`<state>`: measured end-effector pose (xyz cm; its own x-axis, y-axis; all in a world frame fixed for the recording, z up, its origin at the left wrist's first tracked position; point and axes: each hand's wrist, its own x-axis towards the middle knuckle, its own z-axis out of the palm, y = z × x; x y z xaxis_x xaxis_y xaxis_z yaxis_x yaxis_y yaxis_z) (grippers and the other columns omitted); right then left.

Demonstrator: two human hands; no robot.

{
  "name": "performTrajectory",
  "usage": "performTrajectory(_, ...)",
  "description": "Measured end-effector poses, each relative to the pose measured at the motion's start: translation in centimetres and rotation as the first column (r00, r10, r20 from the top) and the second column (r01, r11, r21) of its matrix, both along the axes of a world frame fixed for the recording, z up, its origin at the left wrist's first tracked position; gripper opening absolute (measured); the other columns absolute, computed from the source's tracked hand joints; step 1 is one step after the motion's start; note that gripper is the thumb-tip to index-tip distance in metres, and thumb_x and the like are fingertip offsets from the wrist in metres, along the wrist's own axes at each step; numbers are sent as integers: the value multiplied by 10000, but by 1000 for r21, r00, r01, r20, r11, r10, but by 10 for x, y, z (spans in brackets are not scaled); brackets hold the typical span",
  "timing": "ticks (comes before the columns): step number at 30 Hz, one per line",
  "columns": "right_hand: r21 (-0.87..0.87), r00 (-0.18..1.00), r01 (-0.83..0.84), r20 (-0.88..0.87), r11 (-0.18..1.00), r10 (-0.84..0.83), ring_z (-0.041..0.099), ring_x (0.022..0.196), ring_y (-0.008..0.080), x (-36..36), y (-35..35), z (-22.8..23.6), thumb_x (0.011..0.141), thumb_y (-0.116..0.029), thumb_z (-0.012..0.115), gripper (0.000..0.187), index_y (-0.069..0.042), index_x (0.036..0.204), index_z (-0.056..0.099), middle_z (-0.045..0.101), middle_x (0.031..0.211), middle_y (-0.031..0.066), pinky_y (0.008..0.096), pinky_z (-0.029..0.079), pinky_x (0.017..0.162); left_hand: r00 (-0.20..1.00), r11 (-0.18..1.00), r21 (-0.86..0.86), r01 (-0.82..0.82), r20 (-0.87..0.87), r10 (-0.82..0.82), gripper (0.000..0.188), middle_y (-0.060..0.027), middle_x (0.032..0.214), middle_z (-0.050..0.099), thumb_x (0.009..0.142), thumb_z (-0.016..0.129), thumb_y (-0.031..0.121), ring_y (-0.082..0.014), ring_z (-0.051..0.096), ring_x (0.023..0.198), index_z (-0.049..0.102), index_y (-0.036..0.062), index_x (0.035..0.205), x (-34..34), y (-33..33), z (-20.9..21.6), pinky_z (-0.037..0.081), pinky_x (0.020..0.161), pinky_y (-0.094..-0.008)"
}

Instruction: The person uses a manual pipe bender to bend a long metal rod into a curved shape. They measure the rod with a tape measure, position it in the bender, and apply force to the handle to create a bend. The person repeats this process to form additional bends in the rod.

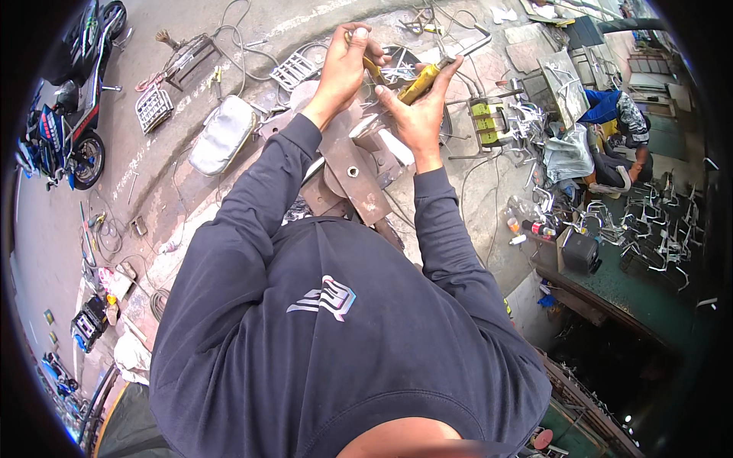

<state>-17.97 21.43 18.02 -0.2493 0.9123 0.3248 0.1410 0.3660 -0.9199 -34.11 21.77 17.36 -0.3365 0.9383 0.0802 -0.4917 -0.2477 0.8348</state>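
Ground: grey outdoor paving point(145, 69), strewn with cables and metal parts around a rusty metal plate point(351, 177), which lies just in front of the person's chest and serves here as the landmark.
Person: seen from above, in a dark long-sleeved top point(328, 328), both arms stretched out past the plate.
Left hand point(343, 72): beyond the plate; its grip is narrow, fingers curled round a slim yellow piece point(372, 70).
Right hand point(420, 114): beyond the plate and to its right; its grip is closed around a yellow-handled tool point(421, 82) with a bent silver rod pointing away from the plate.
Between the hands: a round dark pan point(405, 57) holding small metal pieces, farther out than the plate.
Left of the plate: a silver-grey padded seat point(223, 136), then a wire rack point(155, 109); well apart, a blue and black motorcycle point(76, 137).
Right of the plate: a lime-green machine point(487, 122) in a dark frame; much farther off, a co-worker point(622, 137) in blue and dark clothing, near a scatter of bent metal brackets point(657, 229).
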Motion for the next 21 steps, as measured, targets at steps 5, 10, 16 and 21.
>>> performTrajectory(5, -257, 963, -260, -143, 931, 229, 552, 1067, 124, 14, 23, -6, 875, 25, 701, 774, -98, 1582, 410, 551, 1242, 61, 273, 547, 900, 942, 969, 148, 197, 246, -229, 249, -91, 928, 602, 1124, 424, 266, -228, 643, 852, 480, 46, 1227, -18, 18, -40, 554, 979, -535)
performTrajectory(10, -330, 812, -584, -249, 741, 529, 511, 1290, 193, 12, 49, -4, 831, -6, 614, 860, -138, 1629, 319, 450, 1509, 136, 303, 550, 931, 920, 995, 23, 93, 380, -95, 267, -192, 1103, 662, 1122, 419, 289, -342, 699, 1006, 449, 56, 1250, -10, 7, -49, 575, 922, -478)
performTrajectory(16, -514, 699, -711, -440, 480, 564, 544, 1318, 265, 6, 66, -17, 814, -87, 583, 926, -196, 1662, 226, 531, 1478, 183, 325, 494, 1015, 954, 983, 78, 165, 242, -179, 327, -257, 1355, 582, 1135, 349, 315, -368, 629, 1225, 403, 29, 1284, -24, 0, -53, 595, 916, -463)
performTrajectory(21, -544, 598, -782, -518, 304, 611, 555, 1308, 259, -4, 77, -14, 774, -71, 590, 950, -172, 1656, 250, 516, 1493, 179, 351, 460, 1056, 928, 987, -134, 84, -349, -126, 419, -97, 1501, 561, 1118, 370, 456, -222, 480, 1395, 500, 112, 1320, -46, 7, -63, 340, 1196, -399)
